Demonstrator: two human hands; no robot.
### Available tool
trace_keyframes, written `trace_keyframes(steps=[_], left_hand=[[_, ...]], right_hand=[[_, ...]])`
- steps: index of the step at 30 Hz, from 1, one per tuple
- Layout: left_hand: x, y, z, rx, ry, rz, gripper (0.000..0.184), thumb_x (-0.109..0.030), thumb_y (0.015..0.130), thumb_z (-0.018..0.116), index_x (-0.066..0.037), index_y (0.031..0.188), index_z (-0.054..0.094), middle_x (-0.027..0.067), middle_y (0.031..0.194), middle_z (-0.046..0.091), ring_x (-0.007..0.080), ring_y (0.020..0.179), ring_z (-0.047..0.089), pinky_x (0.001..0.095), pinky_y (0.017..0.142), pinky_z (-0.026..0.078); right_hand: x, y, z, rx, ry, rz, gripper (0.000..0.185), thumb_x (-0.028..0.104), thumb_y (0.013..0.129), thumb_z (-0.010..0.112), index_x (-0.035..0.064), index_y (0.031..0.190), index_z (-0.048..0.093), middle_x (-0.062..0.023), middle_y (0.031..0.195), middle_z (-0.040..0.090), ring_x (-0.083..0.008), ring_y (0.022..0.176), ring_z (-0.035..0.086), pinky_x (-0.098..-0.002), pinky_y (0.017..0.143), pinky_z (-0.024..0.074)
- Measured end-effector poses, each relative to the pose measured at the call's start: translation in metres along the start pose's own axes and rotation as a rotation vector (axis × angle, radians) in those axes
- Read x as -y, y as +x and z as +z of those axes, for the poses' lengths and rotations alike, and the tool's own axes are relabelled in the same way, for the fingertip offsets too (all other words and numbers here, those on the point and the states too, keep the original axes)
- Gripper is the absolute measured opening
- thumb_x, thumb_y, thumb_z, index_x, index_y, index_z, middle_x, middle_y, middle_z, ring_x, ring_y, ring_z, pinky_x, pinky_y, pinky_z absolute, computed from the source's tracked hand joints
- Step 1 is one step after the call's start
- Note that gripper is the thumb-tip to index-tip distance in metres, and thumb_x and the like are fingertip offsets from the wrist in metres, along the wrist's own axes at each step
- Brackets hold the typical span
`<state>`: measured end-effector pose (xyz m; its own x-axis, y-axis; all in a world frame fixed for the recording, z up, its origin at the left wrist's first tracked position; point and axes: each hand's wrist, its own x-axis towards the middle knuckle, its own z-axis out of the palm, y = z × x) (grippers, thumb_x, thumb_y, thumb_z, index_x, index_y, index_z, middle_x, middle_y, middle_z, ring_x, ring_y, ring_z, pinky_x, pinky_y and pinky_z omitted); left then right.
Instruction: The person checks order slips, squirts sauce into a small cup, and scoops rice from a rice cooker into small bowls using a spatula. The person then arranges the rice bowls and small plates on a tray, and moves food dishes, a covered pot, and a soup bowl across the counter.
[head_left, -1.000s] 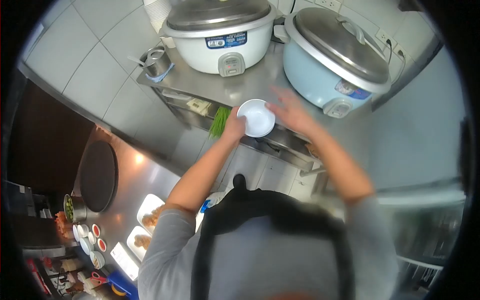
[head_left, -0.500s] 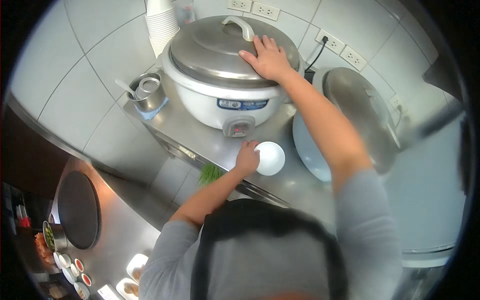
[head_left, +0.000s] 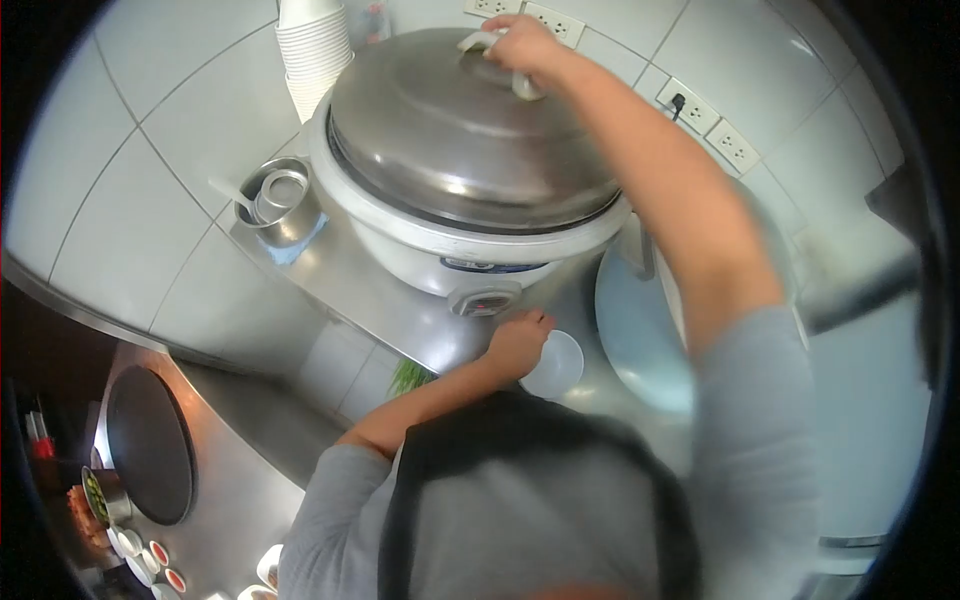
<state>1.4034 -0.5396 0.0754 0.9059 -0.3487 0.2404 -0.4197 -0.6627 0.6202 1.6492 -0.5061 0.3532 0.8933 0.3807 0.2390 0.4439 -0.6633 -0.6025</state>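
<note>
While bare counter (head_left: 405, 322) lies left of the left hand (head_left: 520, 345), that hand closes on the white bowl (head_left: 558, 366), hiding its left rim. Above, the right hand (head_left: 525, 48) grips the lid handle (head_left: 525, 88), masking its middle; its forearm partly covers the blue cooker (head_left: 635, 345).

The broad, domed lid (head_left: 450, 135), dull silver and glossy in patches, lies over the mouth of the white rice cooker (head_left: 400, 253), its pale arched handle (head_left: 524, 86) in the right hand (head_left: 527, 45). A dark band shows along its near edge (whether it is raised is hard to tell). The small, round white bowl (head_left: 560, 366), partly hidden, is at the left hand (head_left: 519, 345), before the cooker.
</note>
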Motion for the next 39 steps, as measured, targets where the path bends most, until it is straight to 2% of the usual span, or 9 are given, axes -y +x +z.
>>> trace_keyframes(steps=[4,7,12,15,18,19,20,28,39], left_hand=[[-0.004,-0.003,0.004,-0.007,0.009,0.027,0.014,-0.009,0.082,0.046,-0.005,0.096,0.047,0.0171,0.089,0.056,0.0373,0.079,0.057,0.0478,0.068,0.046],[-0.004,-0.004,0.007,-0.016,0.028,0.035,0.016,-0.008,0.081,0.046,-0.005,0.096,0.044,0.017,0.085,0.057,0.0346,0.076,0.06,0.0449,0.063,0.049],[-0.013,-0.005,0.003,0.079,-0.04,-0.059,0.018,-0.006,0.08,0.045,-0.004,0.098,0.041,0.018,0.085,0.058,0.0353,0.076,0.06,0.0452,0.063,0.049],[-0.018,-0.008,0.011,-0.002,-0.006,0.002,0.02,-0.005,0.08,0.046,-0.003,0.1,0.041,0.0177,0.088,0.056,0.0364,0.077,0.06,0.046,0.064,0.048],[-0.025,-0.009,0.011,-0.058,-0.03,-0.015,0.019,-0.007,0.081,0.047,-0.005,0.1,0.042,0.0179,0.095,0.054,0.0379,0.079,0.058,0.0472,0.067,0.047],[-0.026,-0.009,0.015,-0.058,-0.05,-0.053,0.017,-0.01,0.083,0.047,-0.006,0.099,0.042,0.0177,0.096,0.053,0.0389,0.08,0.057,0.0478,0.068,0.045],[-0.025,-0.009,0.018,-0.059,-0.07,-0.092,0.015,-0.013,0.085,0.047,-0.007,0.098,0.043,0.0176,0.098,0.052,0.0398,0.081,0.055,0.0483,0.069,0.044],[-0.024,-0.018,0.024,-0.116,-0.096,-0.104,0.017,-0.009,0.081,0.047,-0.008,0.098,0.044,0.017,0.097,0.051,0.0385,0.079,0.057,0.0485,0.066,0.046],[-0.021,-0.018,0.028,-0.107,-0.113,-0.139,0.02,-0.011,0.083,0.048,-0.009,0.102,0.045,0.0161,0.097,0.052,0.0381,0.079,0.058,0.0486,0.068,0.046]], right_hand=[[0.02,-0.004,-0.074,-0.199,0.144,0.046,0.043,0.004,0.077,0.062,0.0112,0.119,0.057,-0.0077,0.099,0.062,-0.0138,0.079,0.056,-0.031,0.066,0.0463],[0.014,-0.03,-0.158,-0.338,-0.074,-0.039,0.049,0.0,0.077,0.058,0.0139,0.124,0.054,-0.0062,0.079,0.062,-0.0128,0.062,0.051,-0.0259,0.055,0.044],[-0.045,-0.082,-0.252,-0.38,-0.027,0.047,0.048,-0.001,0.079,0.057,0.0119,0.125,0.053,-0.0091,0.087,0.062,-0.0137,0.066,0.053,-0.0259,0.06,0.0455],[-0.019,-0.105,-0.213,-0.388,-0.094,0.158,0.045,0.0,0.081,0.055,0.0113,0.124,0.053,-0.0116,0.094,0.062,-0.0148,0.071,0.054,-0.0272,0.063,0.0459],[-0.025,-0.076,-0.166,-0.278,-0.327,-0.069,0.039,0.002,0.082,0.056,0.0053,0.121,0.054,-0.0098,0.097,0.064,-0.0165,0.079,0.057,-0.0282,0.07,0.0464],[-0.042,-0.047,-0.15,-0.168,-0.032,-0.054,0.047,0.022,0.085,0.059,0.0032,0.127,0.048,-0.0166,0.114,0.058,-0.0243,0.098,0.056,-0.0334,0.085,0.0444],[-0.05,-0.029,-0.132,-0.246,-0.163,-0.167,0.036,0.018,0.081,0.062,0.0148,0.117,0.059,-0.0092,0.091,0.063,-0.0183,0.079,0.058,-0.0327,0.072,0.0459],[-0.006,-0.016,-0.016,-0.117,-0.187,-0.213,0.034,0.024,0.081,0.063,0.0197,0.114,0.061,-0.013,0.104,0.063,-0.0258,0.092,0.06,-0.0329,0.082,0.0459],[-0.016,-0.013,0.009,0.014,-0.148,-0.251,0.04,0.03,0.085,0.057,0.0187,0.123,0.054,-0.0152,0.115,0.058,-0.0276,0.102,0.057,-0.035,0.088,0.0433]])
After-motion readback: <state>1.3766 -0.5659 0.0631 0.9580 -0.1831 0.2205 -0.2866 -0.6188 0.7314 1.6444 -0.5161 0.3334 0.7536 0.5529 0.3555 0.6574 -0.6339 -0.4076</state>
